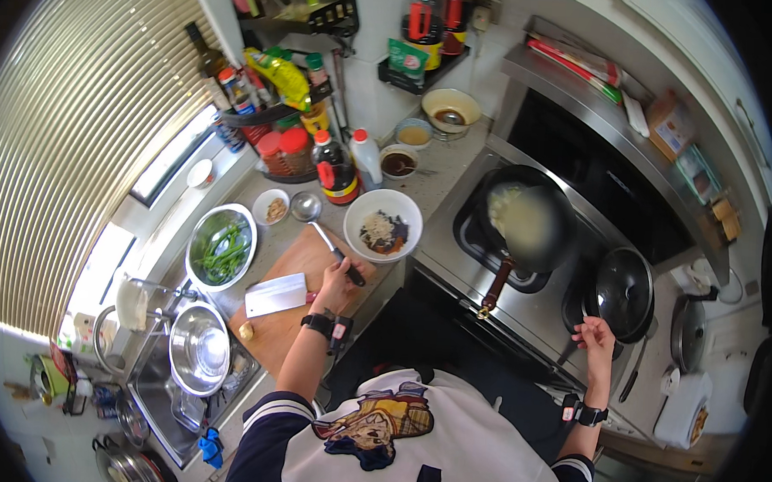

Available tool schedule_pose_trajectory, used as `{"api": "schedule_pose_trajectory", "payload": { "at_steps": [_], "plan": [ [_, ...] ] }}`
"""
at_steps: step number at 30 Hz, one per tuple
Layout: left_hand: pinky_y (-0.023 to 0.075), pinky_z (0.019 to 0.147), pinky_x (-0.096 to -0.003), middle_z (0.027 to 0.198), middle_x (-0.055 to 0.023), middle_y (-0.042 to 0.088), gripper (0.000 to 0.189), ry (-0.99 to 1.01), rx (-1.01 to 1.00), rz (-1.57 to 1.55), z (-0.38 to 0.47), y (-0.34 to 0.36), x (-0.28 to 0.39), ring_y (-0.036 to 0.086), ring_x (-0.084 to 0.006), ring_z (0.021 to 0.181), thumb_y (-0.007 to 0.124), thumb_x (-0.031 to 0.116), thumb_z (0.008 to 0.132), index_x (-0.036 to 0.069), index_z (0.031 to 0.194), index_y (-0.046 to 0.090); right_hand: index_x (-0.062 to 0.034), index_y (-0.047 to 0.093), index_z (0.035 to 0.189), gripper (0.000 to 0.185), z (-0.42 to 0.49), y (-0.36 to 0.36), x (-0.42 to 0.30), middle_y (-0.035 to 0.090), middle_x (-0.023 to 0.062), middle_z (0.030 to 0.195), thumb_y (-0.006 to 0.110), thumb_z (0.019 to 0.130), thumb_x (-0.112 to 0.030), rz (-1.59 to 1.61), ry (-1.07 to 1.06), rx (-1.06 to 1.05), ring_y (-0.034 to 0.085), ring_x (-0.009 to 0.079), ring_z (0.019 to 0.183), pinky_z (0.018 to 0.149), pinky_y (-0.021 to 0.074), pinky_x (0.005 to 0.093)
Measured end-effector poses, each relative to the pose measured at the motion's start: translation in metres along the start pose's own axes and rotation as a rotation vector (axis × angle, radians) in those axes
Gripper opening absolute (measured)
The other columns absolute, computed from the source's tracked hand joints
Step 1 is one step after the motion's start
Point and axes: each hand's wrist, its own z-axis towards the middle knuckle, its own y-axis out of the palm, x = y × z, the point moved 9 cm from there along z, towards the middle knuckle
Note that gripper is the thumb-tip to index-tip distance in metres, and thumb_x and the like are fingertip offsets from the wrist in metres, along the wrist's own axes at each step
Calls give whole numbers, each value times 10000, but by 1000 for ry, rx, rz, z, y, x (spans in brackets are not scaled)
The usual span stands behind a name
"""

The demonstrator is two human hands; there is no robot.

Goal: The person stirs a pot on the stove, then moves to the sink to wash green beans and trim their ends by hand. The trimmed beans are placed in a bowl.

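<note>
My left hand (341, 279) grips the black handle of a metal ladle (306, 207) above a wooden cutting board (281, 245). The ladle's bowl lies beyond the board, near a white bowl (381, 248) of dark and pale chopped ingredients. A cleaver (277, 295) rests flat on the board, its handle partly hidden by my left wrist. My right hand (594, 333) is at the near edge of a dark glass lid (622, 289) over a second pan, fingers curled; whether it grips anything is unclear. Pale food (504, 205) sits in a wok (546, 184), partly covered by a hazy patch.
A steel bowl of green vegetables (222, 249) stands left of the board. An empty steel bowl (199, 349) sits over the sink (160, 419). Sauce bottles (334, 173) and small bowls (398, 162) line the back. The wok's brown handle (498, 283) extends past the stove's front edge.
</note>
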Motion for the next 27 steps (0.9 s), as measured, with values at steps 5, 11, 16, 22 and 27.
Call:
{"api": "schedule_pose_trajectory", "payload": {
  "at_steps": [5,11,16,22,27],
  "plan": [
    [566,725,-337,930,-78,587,196,55,0,-204,-12,-1,-4,621,-194,807,475,233,1027,40,1039,506,-64,601,1087,154,-12,-23,21,681,40,909,563,962,-144,-2,24,52,641,99,726,617,451,220],
    [425,575,-257,795,13,509,146,252,-47,115,-101,-9,-11,501,-105,681,468,229,1029,96,1060,521,-51,602,1083,144,-20,-30,50,670,30,869,562,960,-115,-15,120,51,633,95,698,599,447,218],
    [361,434,-232,614,46,467,231,288,31,625,-113,6,12,443,-74,477,557,290,994,71,924,531,-64,605,1078,148,-12,-18,56,674,23,865,576,962,-151,-48,164,-10,632,91,694,597,445,221],
    [348,439,-257,582,18,504,321,311,50,822,-61,46,12,463,-73,491,620,312,958,46,791,560,-35,605,1062,132,3,-3,39,657,29,851,574,959,-112,-103,78,-51,619,97,688,583,441,221],
    [382,461,-276,588,-4,541,298,406,52,828,-33,51,9,499,-102,497,653,303,929,29,836,582,-33,609,1047,129,-5,-16,39,656,31,837,583,954,-118,-88,47,-11,622,97,684,578,444,225]
  ]
}}
